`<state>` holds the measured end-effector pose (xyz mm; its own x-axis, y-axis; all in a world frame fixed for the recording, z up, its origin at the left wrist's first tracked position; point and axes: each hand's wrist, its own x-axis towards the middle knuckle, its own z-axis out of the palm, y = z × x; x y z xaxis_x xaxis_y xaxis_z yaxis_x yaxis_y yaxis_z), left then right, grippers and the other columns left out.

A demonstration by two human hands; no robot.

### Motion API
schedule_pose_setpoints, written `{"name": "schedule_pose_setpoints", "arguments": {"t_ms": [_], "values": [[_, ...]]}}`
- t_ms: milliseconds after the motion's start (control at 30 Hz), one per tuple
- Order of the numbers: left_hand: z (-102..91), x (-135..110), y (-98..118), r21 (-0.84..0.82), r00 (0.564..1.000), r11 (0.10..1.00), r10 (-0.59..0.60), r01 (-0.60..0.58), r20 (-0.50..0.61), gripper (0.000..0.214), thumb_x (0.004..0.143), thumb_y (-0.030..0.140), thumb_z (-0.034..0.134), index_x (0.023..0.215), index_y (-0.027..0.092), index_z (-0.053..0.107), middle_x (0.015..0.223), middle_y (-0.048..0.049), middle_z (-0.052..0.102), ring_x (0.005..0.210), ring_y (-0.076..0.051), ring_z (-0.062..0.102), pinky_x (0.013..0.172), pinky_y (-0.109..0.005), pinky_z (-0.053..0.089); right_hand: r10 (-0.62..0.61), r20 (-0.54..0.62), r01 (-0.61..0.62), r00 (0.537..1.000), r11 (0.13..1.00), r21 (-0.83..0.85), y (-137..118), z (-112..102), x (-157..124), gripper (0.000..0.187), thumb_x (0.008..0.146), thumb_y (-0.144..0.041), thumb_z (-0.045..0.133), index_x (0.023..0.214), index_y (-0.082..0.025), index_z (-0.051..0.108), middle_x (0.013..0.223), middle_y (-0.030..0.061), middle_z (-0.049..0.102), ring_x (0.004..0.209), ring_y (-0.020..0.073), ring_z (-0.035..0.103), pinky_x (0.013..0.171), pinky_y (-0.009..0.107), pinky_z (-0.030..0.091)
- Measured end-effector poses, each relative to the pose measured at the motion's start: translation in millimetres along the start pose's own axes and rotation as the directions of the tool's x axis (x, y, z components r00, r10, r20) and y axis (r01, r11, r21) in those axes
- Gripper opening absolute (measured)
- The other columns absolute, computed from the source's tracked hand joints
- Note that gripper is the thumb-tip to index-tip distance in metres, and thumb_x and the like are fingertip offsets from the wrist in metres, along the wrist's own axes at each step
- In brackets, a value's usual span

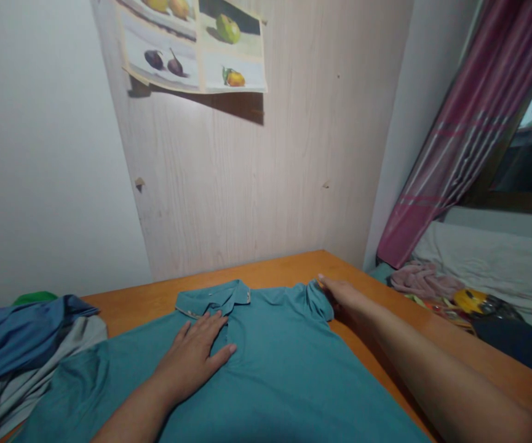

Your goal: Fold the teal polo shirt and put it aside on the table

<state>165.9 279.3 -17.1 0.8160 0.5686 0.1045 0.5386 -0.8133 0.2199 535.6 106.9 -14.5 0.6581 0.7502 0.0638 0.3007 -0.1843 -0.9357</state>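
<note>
A teal polo shirt [284,363] lies spread on the orange-brown table [288,266], its collar toward the wall. My left hand [196,347] rests flat on the shirt's front just below the collar, fingers stretched out and thumb apart. At the sleeve on the right, my right hand [337,292] grips the bunched cuff edge between thumb and fingers; most of those fingers are hidden beneath the hand. The other sleeve stretches left, close to a clothes pile. The shirt's lower part runs out of view at the bottom.
Folded blue and grey clothes [30,335] pile up on the left, with something green behind. A wall with fruit pictures [196,46] stands behind the table. On the right are a pink curtain [432,160], a window, and a pink cloth [425,280] among mixed items.
</note>
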Motion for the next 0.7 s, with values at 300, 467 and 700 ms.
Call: {"name": "schedule_pose_setpoints", "arguments": {"t_ms": [300,467,700], "values": [[3.3,2,-2,-0.016,1.000,1.000,0.007,-0.007,-0.016,0.076,0.090,0.073,0.039,0.150,0.027,0.046,0.160,-0.0076,0.038,0.151,-0.032,0.028,0.122,-0.059,0.017,-0.008,-0.185,-0.037,0.983,0.971,-0.237,8,-37,-7,0.018,0.058,-0.015,0.066,0.064,-0.023,0.051,0.056,-0.0023,0.052,0.057,0.0157,0.049,0.053,0.026,0.036],[1.2,0,1,-0.020,1.000,1.000,-0.003,0.003,-0.001,0.076,0.090,0.073,0.039,0.150,0.027,0.046,0.160,-0.0069,0.037,0.151,-0.031,0.026,0.123,-0.058,0.016,-0.099,-0.323,-0.048,0.941,0.907,-0.418,-8,-45,-2,0.023,0.061,-0.020,0.074,0.080,-0.023,0.062,0.070,0.0033,0.060,0.070,0.0208,0.055,0.062,0.029,0.037],[0.8,0,-1,-0.019,1.000,1.000,-0.004,0.004,0.001,0.076,0.090,0.073,0.040,0.150,0.027,0.046,0.160,-0.0072,0.037,0.151,-0.031,0.027,0.123,-0.059,0.017,-0.411,0.018,0.340,0.912,0.729,-0.593,-55,29,11,0.017,0.085,-0.021,0.058,0.095,-0.020,0.071,0.097,0.0094,0.071,0.089,0.0213,0.063,0.077,0.029,0.042]]}}
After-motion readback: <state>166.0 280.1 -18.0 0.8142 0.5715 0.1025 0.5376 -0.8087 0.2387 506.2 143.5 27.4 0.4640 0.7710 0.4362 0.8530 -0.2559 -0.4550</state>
